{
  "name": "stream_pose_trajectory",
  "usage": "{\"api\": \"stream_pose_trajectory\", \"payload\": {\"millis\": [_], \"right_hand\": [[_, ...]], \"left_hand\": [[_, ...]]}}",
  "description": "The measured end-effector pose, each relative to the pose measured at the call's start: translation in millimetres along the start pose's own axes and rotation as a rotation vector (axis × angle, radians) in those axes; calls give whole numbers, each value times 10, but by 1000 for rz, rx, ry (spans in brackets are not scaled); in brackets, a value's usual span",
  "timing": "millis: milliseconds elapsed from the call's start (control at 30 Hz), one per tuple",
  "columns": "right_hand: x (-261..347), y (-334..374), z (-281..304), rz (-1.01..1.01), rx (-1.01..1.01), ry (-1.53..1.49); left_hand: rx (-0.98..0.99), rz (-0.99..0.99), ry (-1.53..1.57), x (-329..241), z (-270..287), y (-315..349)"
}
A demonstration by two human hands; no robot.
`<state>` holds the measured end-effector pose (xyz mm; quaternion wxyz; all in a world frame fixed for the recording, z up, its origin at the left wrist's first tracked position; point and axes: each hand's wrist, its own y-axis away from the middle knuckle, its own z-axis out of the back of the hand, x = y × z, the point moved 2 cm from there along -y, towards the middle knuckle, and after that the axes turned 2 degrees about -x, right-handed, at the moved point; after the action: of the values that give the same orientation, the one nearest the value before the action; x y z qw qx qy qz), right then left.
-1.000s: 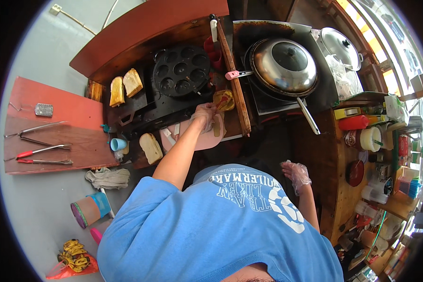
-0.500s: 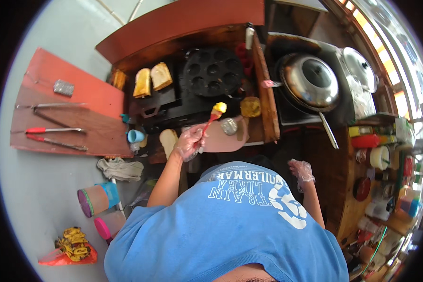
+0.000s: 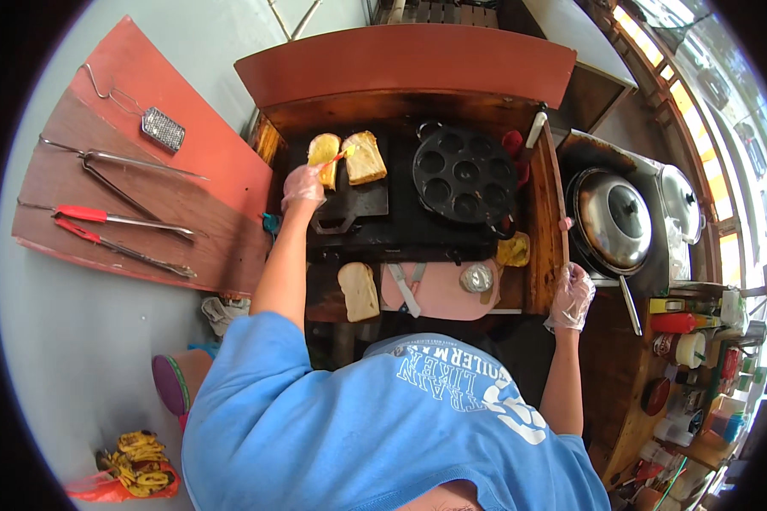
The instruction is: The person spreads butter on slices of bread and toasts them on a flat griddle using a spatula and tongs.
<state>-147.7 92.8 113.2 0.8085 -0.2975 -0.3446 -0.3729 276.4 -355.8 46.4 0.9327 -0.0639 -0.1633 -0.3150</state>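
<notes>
black metal fills the middle: a wide stove (image 3: 383, 247) carrying a round pan (image 3: 466, 175) with hollows and, left of it, a flat plate (image 3: 366, 203). nearer the body lies a pink board (image 3: 439, 296), a pale bread slice (image 3: 359, 291) just beside it. on the plate rest the left toast (image 3: 322, 150) and right toast (image 3: 366, 163), close together. the gloved right hand (image 3: 573, 298), fingers bent, is by the wooden side wall (image 3: 558, 200); i cannot tell whether it grips. the gloved left hand (image 3: 304, 184), at the left toast, is closed around a slim red tool (image 3: 341, 155), its yellow-smeared tip over the right toast.
</notes>
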Motion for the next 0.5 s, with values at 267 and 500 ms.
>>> {"api": "stream_pose_trajectory", "payload": {"millis": [267,500], "right_hand": [[-232,-86,-267,15,-105,143],[-35,-101,-338,28,-83,336]], "left_hand": [[-37,391,491,3,631,48],[45,515,640,241,382,-188]]}}
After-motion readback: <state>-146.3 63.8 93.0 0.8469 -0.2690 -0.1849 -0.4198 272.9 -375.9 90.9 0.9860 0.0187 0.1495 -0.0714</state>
